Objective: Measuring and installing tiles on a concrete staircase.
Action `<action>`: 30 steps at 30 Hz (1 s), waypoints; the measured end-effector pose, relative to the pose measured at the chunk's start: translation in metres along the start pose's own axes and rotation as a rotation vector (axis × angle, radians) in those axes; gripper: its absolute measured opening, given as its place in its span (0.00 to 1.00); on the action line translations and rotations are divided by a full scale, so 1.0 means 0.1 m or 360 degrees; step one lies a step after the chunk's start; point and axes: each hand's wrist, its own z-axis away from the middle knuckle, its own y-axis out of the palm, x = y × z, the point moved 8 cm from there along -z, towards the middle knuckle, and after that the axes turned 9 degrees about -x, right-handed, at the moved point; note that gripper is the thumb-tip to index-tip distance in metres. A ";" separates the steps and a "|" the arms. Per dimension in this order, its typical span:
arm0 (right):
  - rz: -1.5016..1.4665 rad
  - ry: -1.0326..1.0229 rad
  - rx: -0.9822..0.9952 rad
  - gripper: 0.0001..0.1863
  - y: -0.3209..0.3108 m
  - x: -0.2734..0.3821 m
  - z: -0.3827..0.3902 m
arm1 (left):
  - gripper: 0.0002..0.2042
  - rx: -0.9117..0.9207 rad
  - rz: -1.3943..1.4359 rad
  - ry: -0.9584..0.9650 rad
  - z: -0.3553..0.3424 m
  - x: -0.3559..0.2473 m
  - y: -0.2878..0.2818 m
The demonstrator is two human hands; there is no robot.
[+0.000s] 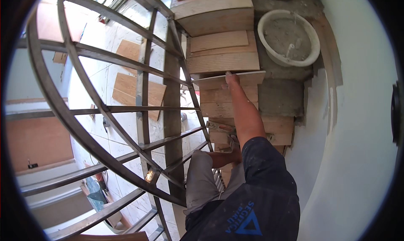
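My right hand point(230, 79) is closed on the edge of a thin, wood-look tile point(249, 78). The tile spans the stair at the front of a step, tilted, and a dark gap shows along its far edge. Just beyond it lies a wood-look tread with a loose-looking strip point(219, 41) on top. Nearer to me, more wood-look tiles point(227, 96) face the lower steps. A level-like tool point(219, 126) lies on the step by my foot point(234, 143). My left hand is out of view.
A white basin point(309, 56) of grey mortar stands on the bare concrete at the far right. Metal railing bars point(126, 64) curve along the left side. Below them, loose wood-look tiles point(126, 87) lie on a white floor. A pale wall point(349, 94) bounds the right.
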 end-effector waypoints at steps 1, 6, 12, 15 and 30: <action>-0.0026 0.0022 -0.0023 0.32 -0.04 -0.07 0.01 | 0.24 0.0012 0.0060 -0.0001 -0.04 -0.01 0.09; -0.0078 -0.0209 0.0124 0.37 0.15 -0.07 0.34 | 0.23 0.0101 0.0281 -0.0029 -0.27 -0.21 0.29; -0.0301 -0.0283 0.0166 0.32 -0.06 -0.06 0.31 | 0.23 0.0126 0.0581 -0.0102 -0.39 -0.47 0.56; -0.0247 -0.0391 0.0242 0.27 0.02 -0.01 0.52 | 0.23 0.0187 0.0686 -0.0127 -0.49 -0.64 0.63; -0.0654 0.0029 0.0612 0.17 -1.48 -2.49 2.89 | 0.22 0.0385 0.1348 -0.0374 -0.31 -2.29 1.55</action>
